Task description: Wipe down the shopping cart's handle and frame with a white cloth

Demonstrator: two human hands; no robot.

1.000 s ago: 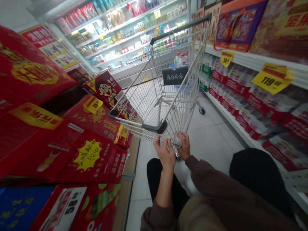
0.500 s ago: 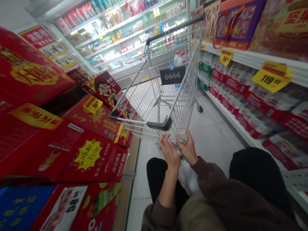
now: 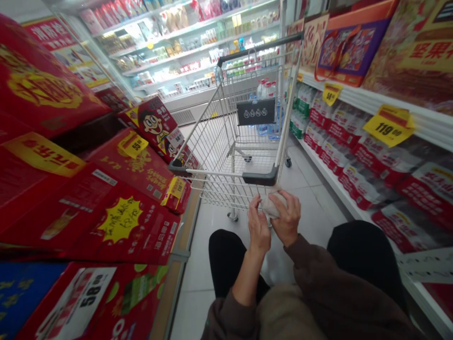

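My left hand [image 3: 258, 226] and my right hand [image 3: 286, 217] both hold a small crumpled pale plastic bag [image 3: 273, 205] between their fingers. Just beyond them stands a wire shopping cart [image 3: 226, 146], with a grey plastic corner piece [image 3: 260, 178] on its near end. My hands look apart from the cart, close below that near end. A dark grey handle [image 3: 260, 42] runs along the cart's far end, and a black sign [image 3: 255, 112] hangs inside it.
Red boxes [image 3: 120, 222] are stacked along the left of the tiled aisle [image 3: 311, 198]. Packaged goods with yellow price tags fill the white shelves [image 3: 364, 160] on the right. Lit display shelves [image 3: 177, 52] stand at the far end. My dark-clad legs [image 3: 226, 255] show below my arms.
The bag has come away from the cart's near wire end and now lies between my hands. The cart stands a little further ahead of them.
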